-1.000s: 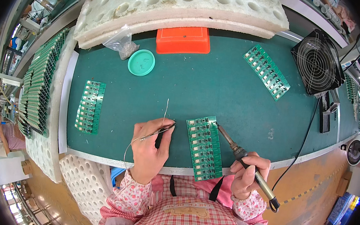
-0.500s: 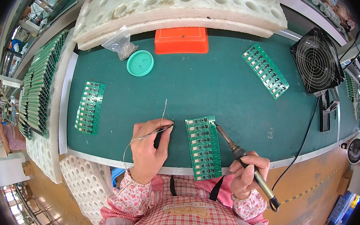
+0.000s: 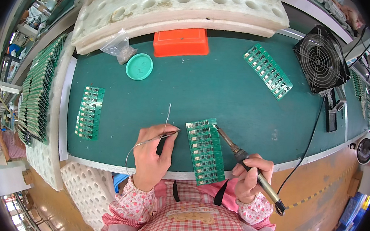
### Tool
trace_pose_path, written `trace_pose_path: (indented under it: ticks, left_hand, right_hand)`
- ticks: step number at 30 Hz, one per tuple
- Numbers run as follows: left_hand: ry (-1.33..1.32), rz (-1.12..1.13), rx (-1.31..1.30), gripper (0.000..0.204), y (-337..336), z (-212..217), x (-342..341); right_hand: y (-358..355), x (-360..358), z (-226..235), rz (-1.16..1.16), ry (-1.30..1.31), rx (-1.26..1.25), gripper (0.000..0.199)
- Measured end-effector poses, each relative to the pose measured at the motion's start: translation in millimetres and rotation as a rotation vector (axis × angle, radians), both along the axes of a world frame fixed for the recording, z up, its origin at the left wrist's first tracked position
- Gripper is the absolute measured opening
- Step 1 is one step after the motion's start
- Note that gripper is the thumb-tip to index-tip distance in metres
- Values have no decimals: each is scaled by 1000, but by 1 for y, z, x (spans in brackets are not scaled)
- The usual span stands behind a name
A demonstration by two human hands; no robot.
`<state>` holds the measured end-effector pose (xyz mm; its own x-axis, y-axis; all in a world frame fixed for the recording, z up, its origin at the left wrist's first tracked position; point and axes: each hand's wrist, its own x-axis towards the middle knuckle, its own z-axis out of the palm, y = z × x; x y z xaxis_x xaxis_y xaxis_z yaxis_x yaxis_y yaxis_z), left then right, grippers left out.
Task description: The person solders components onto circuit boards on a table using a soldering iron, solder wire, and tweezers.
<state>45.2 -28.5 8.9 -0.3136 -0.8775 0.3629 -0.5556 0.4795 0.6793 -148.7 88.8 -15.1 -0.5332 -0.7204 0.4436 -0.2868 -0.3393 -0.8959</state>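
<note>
A green circuit board panel [image 3: 205, 152] lies at the near edge of the bench, its lower end reaching past the edge. My right hand [image 3: 253, 178] grips a soldering iron [image 3: 241, 156] like a pen, and the iron's tip is at the panel's far right corner. Left of the panel, my left hand [image 3: 152, 158] is closed in a pinch on dark, thin tweezers [image 3: 169, 134], whose point faces the panel. A thin silvery solder wire [image 3: 143, 143] also runs through its fingers, one end sticking up and the rest looping down by the wrist.
Other board panels lie at left [image 3: 90, 113] and far right [image 3: 267, 71]. A turquoise lid [image 3: 139, 67], plastic bag [image 3: 120, 48] and red tray [image 3: 181, 42] sit before white foam [image 3: 180, 11]. A black fan [image 3: 322, 60] stands at right; stacked boards [image 3: 41, 91] line the left.
The whole view has shifted slightly, so the scene sits a little further left. My hands, the iron and the panel keep nearly the same places relative to each other.
</note>
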Motion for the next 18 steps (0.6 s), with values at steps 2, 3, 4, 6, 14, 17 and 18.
trace_pose_path:
  ticks: [2,3,4,6,14,17,18]
  left_hand:
    - [46,-11,52,18,4,2,-4]
    - [67,-45,74,19,6,2,-6]
    - [88,-78,96,20,7,2,-8]
    - [94,-87,97,20,9,-1,-10]
    - [40,-132,42,17,6,-2,-12]
    - [19,-131,44,17,6,-2,-12]
    - [14,-130,43,17,6,-1,-13]
  right_hand:
    - [-1,1,0,13,-20,-12,20]
    - [-1,1,-1,11,-17,-13,20]
    - [-1,1,-1,12,-17,-17,20]
    - [0,1,-2,12,-17,-22,20]
    - [0,0,-2,12,15,-6,20]
    - [0,-1,-1,20,18,-2,21]
    - [0,-1,-1,19,19,-2,21]
